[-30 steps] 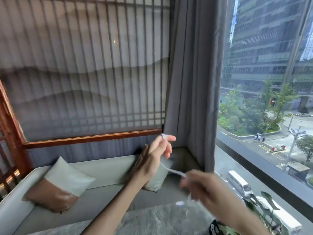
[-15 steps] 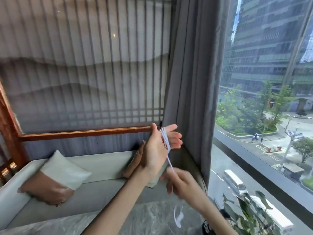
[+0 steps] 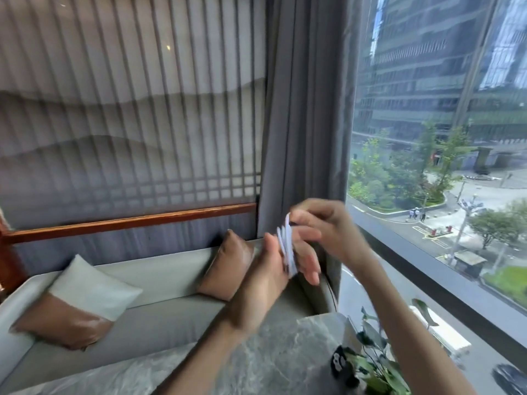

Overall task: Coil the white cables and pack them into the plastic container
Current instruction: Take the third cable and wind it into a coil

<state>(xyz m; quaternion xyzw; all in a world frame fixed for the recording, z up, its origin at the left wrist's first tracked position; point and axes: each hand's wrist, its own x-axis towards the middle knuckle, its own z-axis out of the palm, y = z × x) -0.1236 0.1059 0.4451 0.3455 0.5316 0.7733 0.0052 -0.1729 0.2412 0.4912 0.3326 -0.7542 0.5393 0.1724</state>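
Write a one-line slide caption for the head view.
White cable looped around straight fingers of the left hand; the right hand pinches it from above, near a window.

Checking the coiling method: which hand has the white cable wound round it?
The left hand: loops of the white cable wrap its straight fingers, while the right hand only pinches the cable from above.

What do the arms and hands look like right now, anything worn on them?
The left hand and right hand are ungloved. The left forearm and right forearm are bare, no sleeve in view. No watch or ring shows, though blur softens both hands.
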